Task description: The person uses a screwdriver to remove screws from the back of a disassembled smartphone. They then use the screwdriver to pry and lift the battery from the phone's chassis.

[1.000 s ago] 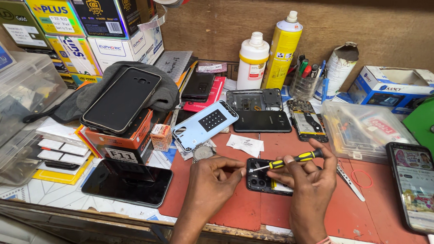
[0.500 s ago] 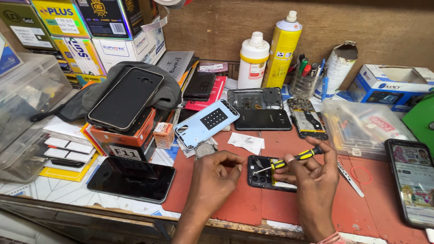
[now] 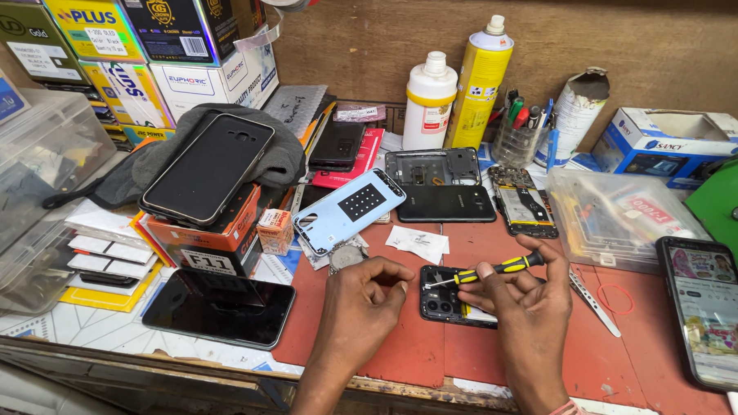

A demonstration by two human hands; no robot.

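Note:
My right hand point(image 3: 523, 301) grips a yellow and black screwdriver point(image 3: 489, 270), its tip pointing left onto an opened black phone point(image 3: 445, 298) lying back-up on the red mat point(image 3: 413, 356). My left hand point(image 3: 366, 297) hovers just left of the phone with its fingers curled, thumb and forefinger pinched together; whether it holds a tiny part I cannot tell. The right hand also rests on the phone's right half and hides it.
A pale blue back cover point(image 3: 348, 208), a black phone point(image 3: 446, 203) and a bare frame point(image 3: 433, 165) lie behind. A lit phone point(image 3: 709, 309) sits right, a dark phone point(image 3: 218, 309) left. Bottles point(image 3: 428, 99), a spray can point(image 3: 480, 80), boxes point(image 3: 146, 28), a clear parts box point(image 3: 614, 216) and metal tweezers point(image 3: 591, 299) are also here.
The view has shifted slightly. My left hand has drawn a little away from the phone's left edge; the right hand still holds the screwdriver on it.

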